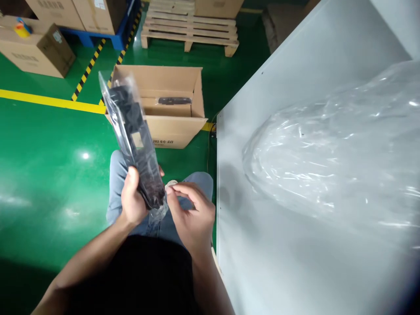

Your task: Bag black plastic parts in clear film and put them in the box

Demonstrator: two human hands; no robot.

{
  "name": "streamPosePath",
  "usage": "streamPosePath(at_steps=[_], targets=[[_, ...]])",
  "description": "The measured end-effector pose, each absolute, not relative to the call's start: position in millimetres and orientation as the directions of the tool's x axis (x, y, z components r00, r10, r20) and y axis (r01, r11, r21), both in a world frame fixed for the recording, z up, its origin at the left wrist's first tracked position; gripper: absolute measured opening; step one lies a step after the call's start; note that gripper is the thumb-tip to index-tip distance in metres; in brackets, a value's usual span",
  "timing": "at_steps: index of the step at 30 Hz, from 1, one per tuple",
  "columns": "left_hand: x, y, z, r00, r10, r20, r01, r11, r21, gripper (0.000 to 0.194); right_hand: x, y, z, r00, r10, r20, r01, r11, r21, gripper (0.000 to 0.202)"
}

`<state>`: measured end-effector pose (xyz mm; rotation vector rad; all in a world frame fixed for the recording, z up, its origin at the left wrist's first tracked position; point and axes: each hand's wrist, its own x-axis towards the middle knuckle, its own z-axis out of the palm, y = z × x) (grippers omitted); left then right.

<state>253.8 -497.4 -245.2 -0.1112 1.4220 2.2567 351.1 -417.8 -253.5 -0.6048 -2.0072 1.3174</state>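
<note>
I am seeing the bagged black part slanting from far left to near right, my left hand gripping its near half. My right hand is pinching a pale scrap just right of its near end. The open carton is sitting beyond, the white surface's edge bounding the right, green floor stretching left.

Before the hands, left and right, a carton stands on the floor, a packet in it. Behind it, a pallet bears a box. Far left, tape lies on another box. Right of the hands, film lies on the tabletop.
</note>
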Motion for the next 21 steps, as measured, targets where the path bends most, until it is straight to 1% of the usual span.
streamPosePath(at_steps=[2, 4, 8, 10, 12, 18, 21], targets=[[243, -496, -237, -0.866, 0.368, -0.34, -0.483, -0.434, 0.76, 0.058, 359, -418, -256, -0.726, 0.602, 0.332, -0.062, 0.424, -0.904, 0.017], [234, -494, -229, -0.855, 0.369, -0.365, -0.513, -0.488, 0.706, 0.055, 366, -420, -258, -0.76, 0.525, 0.383, -0.104, 0.484, -0.869, 0.026], [228, -493, -225, -0.834, 0.358, -0.42, -0.552, -0.533, 0.642, 0.054, 369, -429, -259, -0.719, 0.486, 0.497, -0.06, 0.669, -0.741, 0.034], [230, -492, -225, -0.826, 0.354, -0.439, -0.564, -0.537, 0.628, 0.054, 366, -430, -261, -0.706, 0.459, 0.54, -0.064, 0.718, -0.693, 0.034], [231, -492, -226, -0.814, 0.353, -0.463, -0.581, -0.531, 0.617, 0.053, 365, -428, -263, -0.709, 0.433, 0.557, -0.093, 0.725, -0.682, 0.035], [228, -494, -225, -0.804, 0.326, -0.497, -0.592, -0.525, 0.612, 0.055, 370, -412, -267, -0.768, 0.345, 0.539, -0.207, 0.663, -0.719, 0.032], [227, -494, -225, -0.811, 0.306, -0.499, -0.582, -0.515, 0.63, 0.054, 373, -408, -262, -0.776, 0.363, 0.516, -0.213, 0.618, -0.756, 0.034]])
